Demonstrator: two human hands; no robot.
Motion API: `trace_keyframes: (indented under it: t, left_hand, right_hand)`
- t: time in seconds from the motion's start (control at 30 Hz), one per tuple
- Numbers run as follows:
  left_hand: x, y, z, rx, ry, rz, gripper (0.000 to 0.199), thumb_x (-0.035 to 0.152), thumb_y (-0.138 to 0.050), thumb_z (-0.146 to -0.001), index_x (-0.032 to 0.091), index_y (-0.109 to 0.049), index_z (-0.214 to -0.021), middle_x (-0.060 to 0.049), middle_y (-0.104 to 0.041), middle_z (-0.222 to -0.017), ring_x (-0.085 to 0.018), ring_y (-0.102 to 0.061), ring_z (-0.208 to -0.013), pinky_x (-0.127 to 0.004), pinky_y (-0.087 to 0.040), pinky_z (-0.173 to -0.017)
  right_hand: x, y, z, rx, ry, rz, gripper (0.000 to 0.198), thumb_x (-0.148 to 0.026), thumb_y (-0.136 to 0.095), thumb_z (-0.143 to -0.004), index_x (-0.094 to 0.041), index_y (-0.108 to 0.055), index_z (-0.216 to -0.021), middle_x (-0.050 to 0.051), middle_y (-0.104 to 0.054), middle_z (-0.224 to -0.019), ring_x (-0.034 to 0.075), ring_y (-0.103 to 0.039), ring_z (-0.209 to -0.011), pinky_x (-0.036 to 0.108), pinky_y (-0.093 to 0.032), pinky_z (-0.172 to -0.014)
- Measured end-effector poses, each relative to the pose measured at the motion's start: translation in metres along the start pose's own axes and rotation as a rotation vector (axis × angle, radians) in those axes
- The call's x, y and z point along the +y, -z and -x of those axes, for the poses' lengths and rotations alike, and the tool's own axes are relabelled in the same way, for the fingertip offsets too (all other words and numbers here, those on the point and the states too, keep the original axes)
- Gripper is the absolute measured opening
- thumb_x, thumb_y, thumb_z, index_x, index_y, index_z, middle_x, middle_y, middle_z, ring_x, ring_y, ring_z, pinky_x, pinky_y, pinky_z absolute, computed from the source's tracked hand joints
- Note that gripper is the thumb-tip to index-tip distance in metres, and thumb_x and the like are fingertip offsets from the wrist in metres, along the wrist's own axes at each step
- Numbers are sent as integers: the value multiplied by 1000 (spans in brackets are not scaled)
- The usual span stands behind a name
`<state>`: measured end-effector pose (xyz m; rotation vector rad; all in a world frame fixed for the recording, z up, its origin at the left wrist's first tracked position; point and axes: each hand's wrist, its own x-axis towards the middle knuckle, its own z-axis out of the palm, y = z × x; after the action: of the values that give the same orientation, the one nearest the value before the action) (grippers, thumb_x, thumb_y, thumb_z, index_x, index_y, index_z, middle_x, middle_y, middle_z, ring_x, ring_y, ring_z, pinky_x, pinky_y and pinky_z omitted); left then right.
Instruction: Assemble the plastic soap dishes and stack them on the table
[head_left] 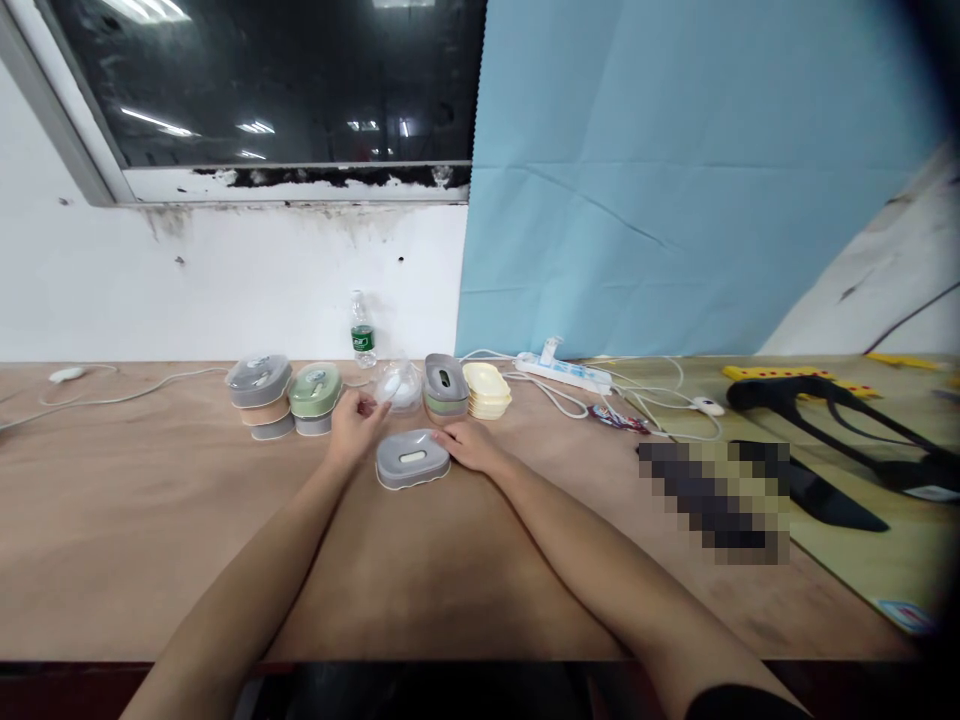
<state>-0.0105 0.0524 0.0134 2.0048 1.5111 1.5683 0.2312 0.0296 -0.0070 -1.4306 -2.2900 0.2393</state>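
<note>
A grey oval-cornered plastic box (400, 472) with a pale slot in its recessed top lies on the table before me. My right hand (469, 445) holds it by its right rim, the fingertips at the edge. My left hand (357, 425) is raised just beyond the box's left corner, thumb and forefinger pinched together. Something small and pale seems to be at those fingertips, too small to name. Right behind them is a clear plastic bag (400, 385) with white pieces inside. A stack of grey and green boxes (444, 385) stands behind the grey box, beside stacked cream trays (487, 390).
To the left are stacks of lidded boxes, one grey-topped (259, 380) and one green-topped (315, 390). A water bottle (363, 335) stands by the wall. A power strip (564, 373) and white cables lie at the back right. A black frame-like object (832, 430) lies far right.
</note>
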Motion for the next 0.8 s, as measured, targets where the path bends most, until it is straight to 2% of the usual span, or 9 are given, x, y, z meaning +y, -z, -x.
trace_keyframes:
  t: [0.13, 0.3, 0.37, 0.43, 0.53, 0.67, 0.8]
  left_hand:
    - [7, 10, 23, -58, 83, 160, 32, 47, -63, -77, 18, -50, -73, 3, -51, -64, -10, -48, -59, -22, -41, -56]
    - [18, 14, 32, -72, 214, 501, 32, 50, -51, -86, 18, -48, -85, 5, -49, -56, -8, -47, -47, -20, -40, -47]
    - [23, 12, 32, -77, 265, 622, 40, 54, -52, -84, 17, -50, -97, 7, -49, -57, -7, -45, -41, -19, -37, -41]
    - [27, 10, 33, -139, 320, 679, 55, 57, -55, -82, 17, -45, -119, 7, -51, -58, -6, -43, -36, -19, -33, -37]
    - [31, 10, 37, -261, 374, 643, 73, 57, -55, -82, 18, -32, -138, 5, -58, -61, -7, -42, -32, -19, -30, -34]
    - [32, 15, 40, -317, 330, 439, 66, 57, -54, -82, 14, -46, -131, 1, -62, -58, -10, -45, -34, -22, -35, -37]
    - [30, 21, 40, -301, 219, 212, 58, 56, -56, -80, 13, -57, -120, 0, -62, -59, -16, -59, -54, -25, -44, -53]
  right_hand:
    - [-3, 1, 0, 94, -24, -35, 56, -56, -31, -94, -18, -61, -66, 3, -65, -66, 13, -54, -62, 24, -28, -56]
    - [-4, 3, 3, 307, 2, -164, 46, -50, -27, -96, -20, -62, -96, 2, -66, -73, 15, -59, -69, 24, -34, -62]
    - [-4, 2, 5, 363, 29, -198, 46, -52, -28, -95, -20, -60, -105, 2, -66, -72, 17, -59, -68, 25, -36, -63]
    - [-4, 1, 6, 384, 57, -231, 48, -54, -30, -94, -19, -59, -106, 2, -65, -69, 17, -58, -64, 26, -36, -62]
    - [-5, 1, 7, 422, 75, -276, 45, -54, -33, -93, -19, -60, -89, 2, -63, -66, 16, -55, -61, 25, -34, -59]
    - [-6, 0, 4, 417, 35, -363, 46, -53, -38, -92, -19, -49, -63, -1, -51, -55, 12, -47, -55, 25, -30, -55]
    - [-2, -6, -4, 350, -77, -612, 49, -57, -41, -88, -20, -42, -56, -4, -42, -47, 11, -41, -50, 24, -28, -52]
